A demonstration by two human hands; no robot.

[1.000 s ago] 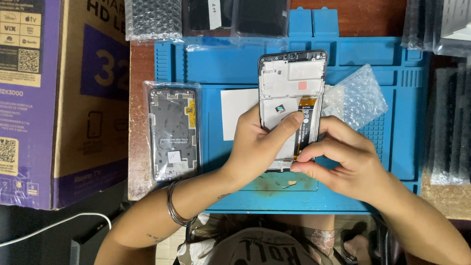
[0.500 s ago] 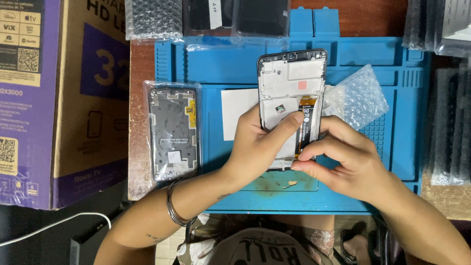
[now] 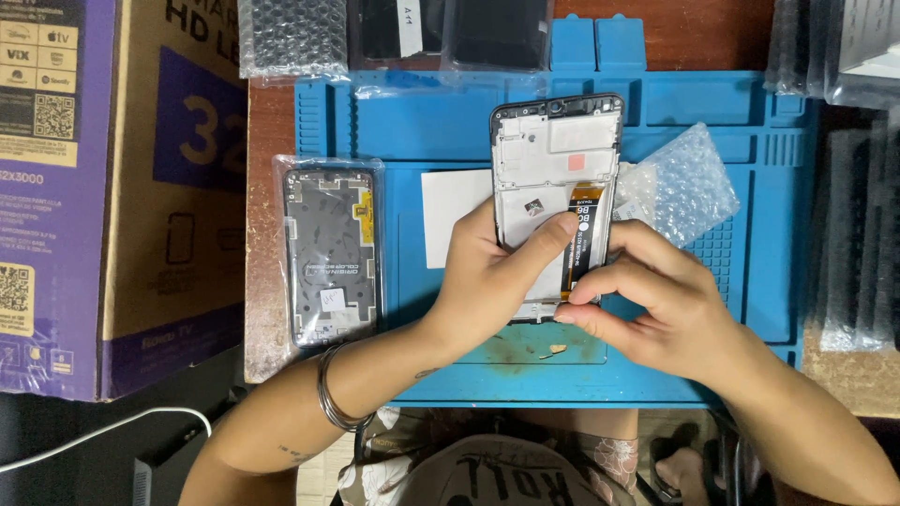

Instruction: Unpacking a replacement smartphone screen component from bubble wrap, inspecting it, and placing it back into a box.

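Both hands grip one phone frame (image 3: 555, 150) lying face-down, black-edged with a white inner plate and orange flex strip. Left hand (image 3: 487, 281) fingers wrap its side; right hand (image 3: 656, 300) fingers pinch its lower edge above the blue mat (image 3: 422, 122).

Even overhead light, sharp, soft shadows, no glare

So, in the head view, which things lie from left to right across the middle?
Cardboard box → bagged phone frame → white card → left hand → right hand → dark stack.
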